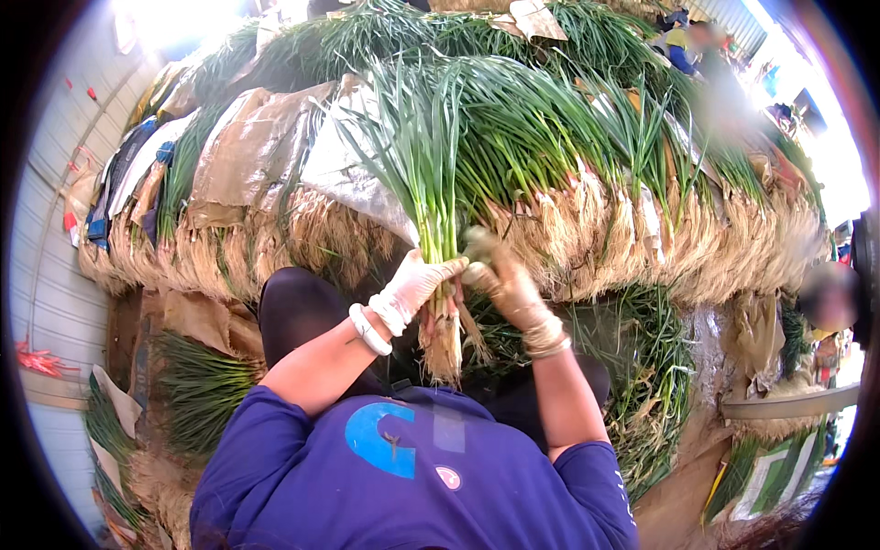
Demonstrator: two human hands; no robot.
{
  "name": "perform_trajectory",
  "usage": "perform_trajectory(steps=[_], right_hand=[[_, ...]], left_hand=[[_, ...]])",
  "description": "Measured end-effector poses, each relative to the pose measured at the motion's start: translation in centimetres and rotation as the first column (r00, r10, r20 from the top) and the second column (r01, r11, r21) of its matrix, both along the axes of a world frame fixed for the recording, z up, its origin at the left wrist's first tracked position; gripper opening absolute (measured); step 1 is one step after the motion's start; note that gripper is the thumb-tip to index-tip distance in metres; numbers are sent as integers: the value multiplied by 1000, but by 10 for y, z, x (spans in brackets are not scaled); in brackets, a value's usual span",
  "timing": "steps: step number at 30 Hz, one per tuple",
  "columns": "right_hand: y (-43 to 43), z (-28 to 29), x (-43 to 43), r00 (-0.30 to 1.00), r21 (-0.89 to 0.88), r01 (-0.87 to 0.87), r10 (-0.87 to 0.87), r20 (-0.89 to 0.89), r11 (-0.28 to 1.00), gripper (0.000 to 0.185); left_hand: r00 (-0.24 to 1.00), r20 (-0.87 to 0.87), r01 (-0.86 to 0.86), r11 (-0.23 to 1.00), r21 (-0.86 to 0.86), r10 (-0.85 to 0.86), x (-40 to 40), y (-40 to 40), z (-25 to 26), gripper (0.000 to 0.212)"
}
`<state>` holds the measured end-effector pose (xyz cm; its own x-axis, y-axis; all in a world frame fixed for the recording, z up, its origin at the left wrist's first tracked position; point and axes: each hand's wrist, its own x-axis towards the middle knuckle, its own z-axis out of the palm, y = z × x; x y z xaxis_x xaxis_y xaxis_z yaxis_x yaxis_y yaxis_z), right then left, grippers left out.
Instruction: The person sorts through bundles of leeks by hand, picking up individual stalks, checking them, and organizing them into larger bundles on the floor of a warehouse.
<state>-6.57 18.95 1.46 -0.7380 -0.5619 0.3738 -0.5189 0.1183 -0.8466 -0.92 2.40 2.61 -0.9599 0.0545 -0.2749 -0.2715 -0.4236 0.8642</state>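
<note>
My left hand (416,282), in a thin pale glove, is closed around the lower stalks of a bunch of long green allium plants (434,206). The bunch stands roughly upright, leaves up, with its pinkish bases and pale roots (440,344) hanging below the hand. Close beside it on the right is my gloved right hand (505,282), blurred, its thumb and fingers near the stalks; whether it grips anything cannot be told. Just beyond lies a long row of the same plants (543,137), their tan roots (570,234) towards me.
Brown and white sacks (258,148) cover part of the row. Loose green leaves (646,385) are heaped at lower right, and another pile of plants (206,388) lies at left. A curved bar (790,404) is at right. Other people (680,51) are at the upper right.
</note>
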Motion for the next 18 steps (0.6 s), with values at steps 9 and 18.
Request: perform_trajectory(steps=[9,18], right_hand=[[-12,-37,-18,910,24,414,-414,-31,910,7],[-20,-46,-85,763,478,635,-395,-512,606,10]], left_hand=[[990,31,140,990,-1,-140,39,-22,15,18],[963,-184,-173,976,135,196,58,-76,57,20]])
